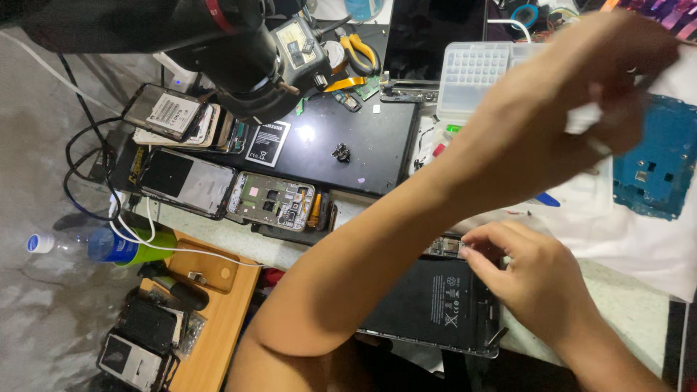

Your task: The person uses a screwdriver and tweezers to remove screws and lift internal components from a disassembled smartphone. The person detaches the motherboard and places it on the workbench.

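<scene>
Head view: your right hand is pinching the opened tablet's top edge; your left hand, beyond it, is gripping a white cloth.

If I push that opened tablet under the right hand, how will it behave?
The opened tablet looks flat and stiff, so it would probably slide rather than tip. It overhangs the table edge, so it may drop. Exposed parts near the right hand look fragile.
</scene>
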